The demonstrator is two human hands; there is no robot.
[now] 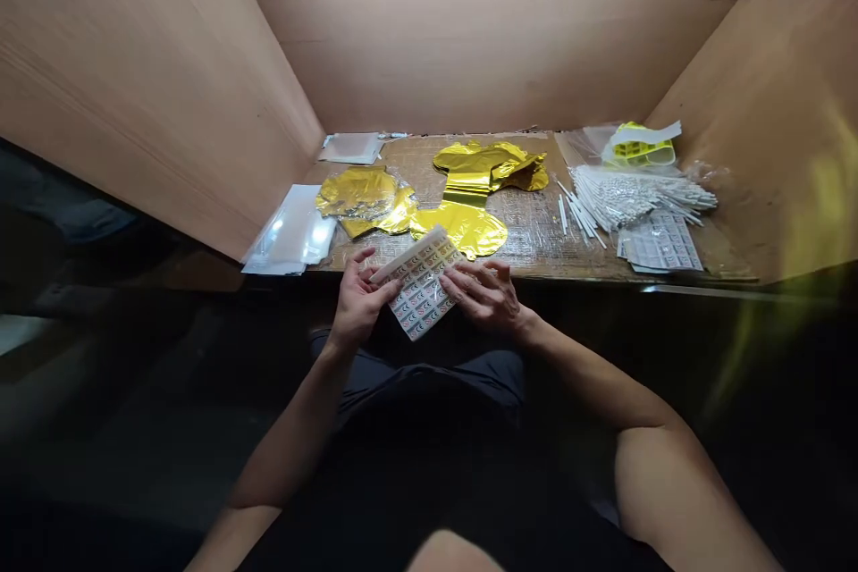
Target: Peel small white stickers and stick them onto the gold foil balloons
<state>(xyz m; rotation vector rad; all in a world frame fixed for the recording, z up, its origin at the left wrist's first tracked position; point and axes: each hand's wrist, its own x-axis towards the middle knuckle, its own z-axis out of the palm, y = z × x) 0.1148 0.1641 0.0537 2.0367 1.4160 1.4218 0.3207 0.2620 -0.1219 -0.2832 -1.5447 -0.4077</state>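
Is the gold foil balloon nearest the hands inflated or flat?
Flat: the balloon lies deflated and creased on the table, with no puffed-up shape.

Head-worn view, facing forward — and down (close)

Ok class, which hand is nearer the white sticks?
The right hand, below and left of the white sticks; the left hand lies farther left.

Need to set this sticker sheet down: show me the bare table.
Bare wood lies between the central gold foil balloon and the white sticks. A smaller patch lies right of the white packet, behind the left foil balloon. The right end is crowded: sticks, stacked sticker sheets and a yellow-and-clear bag.
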